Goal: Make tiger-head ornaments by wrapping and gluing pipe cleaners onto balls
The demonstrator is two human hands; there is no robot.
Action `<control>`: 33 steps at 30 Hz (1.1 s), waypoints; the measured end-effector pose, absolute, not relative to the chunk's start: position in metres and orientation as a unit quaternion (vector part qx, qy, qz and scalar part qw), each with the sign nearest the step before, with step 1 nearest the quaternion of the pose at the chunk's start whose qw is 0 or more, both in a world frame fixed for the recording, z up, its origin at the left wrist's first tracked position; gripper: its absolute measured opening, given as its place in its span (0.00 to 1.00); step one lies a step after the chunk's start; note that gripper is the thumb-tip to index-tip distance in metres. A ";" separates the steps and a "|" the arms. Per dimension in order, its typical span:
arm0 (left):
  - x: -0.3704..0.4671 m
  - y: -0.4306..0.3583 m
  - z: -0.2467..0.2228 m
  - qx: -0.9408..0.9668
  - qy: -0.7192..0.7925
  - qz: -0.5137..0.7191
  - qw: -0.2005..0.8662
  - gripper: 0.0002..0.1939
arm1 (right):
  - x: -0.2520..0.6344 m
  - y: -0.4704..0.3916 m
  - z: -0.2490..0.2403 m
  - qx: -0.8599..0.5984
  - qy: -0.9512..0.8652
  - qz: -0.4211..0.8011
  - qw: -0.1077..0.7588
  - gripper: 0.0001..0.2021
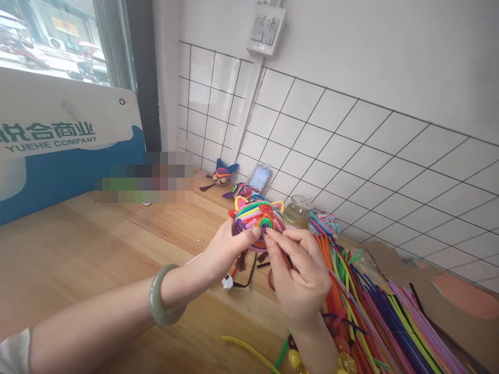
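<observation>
A rainbow-striped animal head [253,210] made of pipe cleaners, with pink and yellow ears and dark tassels below, is held up above the wooden table. My left hand [228,246] grips it from the left side, thumb pressed on its front near a green curl. On the front of the head, my right hand [300,275] pinches thumb and forefinger together close to my left thumb. Whatever is between those fingertips is too small to make out. The lower part of the head is partly hidden by both hands.
Two similar animal heads, one blue-eared [222,175] and one striped [240,191], lie by the wall. A glass jar [298,209] stands behind my right hand. Bundles of pipe cleaners [409,322] and cardboard [393,265] cover the right. A yellow pipe cleaner [249,349] lies in front.
</observation>
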State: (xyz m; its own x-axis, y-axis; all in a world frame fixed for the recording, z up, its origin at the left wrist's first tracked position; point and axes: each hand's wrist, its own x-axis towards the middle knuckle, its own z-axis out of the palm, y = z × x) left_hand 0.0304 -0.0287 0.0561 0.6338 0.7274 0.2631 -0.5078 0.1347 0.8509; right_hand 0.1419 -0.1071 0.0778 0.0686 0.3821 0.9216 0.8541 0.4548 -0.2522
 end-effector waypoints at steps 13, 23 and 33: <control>0.030 -0.030 0.055 0.534 0.152 0.409 0.724 0.20 | 0.143 -0.105 0.078 -0.464 -0.654 -0.214 0.558 0.14; 0.027 -0.034 0.059 0.560 0.177 0.430 0.685 0.23 | 0.141 -0.108 0.079 -0.454 -0.641 -0.227 0.576 0.14; 0.025 -0.038 0.069 0.562 0.116 0.460 0.678 0.23 | 0.140 -0.111 0.080 -0.454 -0.629 -0.184 0.604 0.12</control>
State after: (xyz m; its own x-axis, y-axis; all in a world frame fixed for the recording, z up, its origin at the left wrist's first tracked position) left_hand 0.0247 -0.0377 0.0694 0.5498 0.7537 0.3600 -0.4937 -0.0544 0.8679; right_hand 0.1401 -0.1112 0.0798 0.1418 0.3494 0.9262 0.7930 0.5200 -0.3175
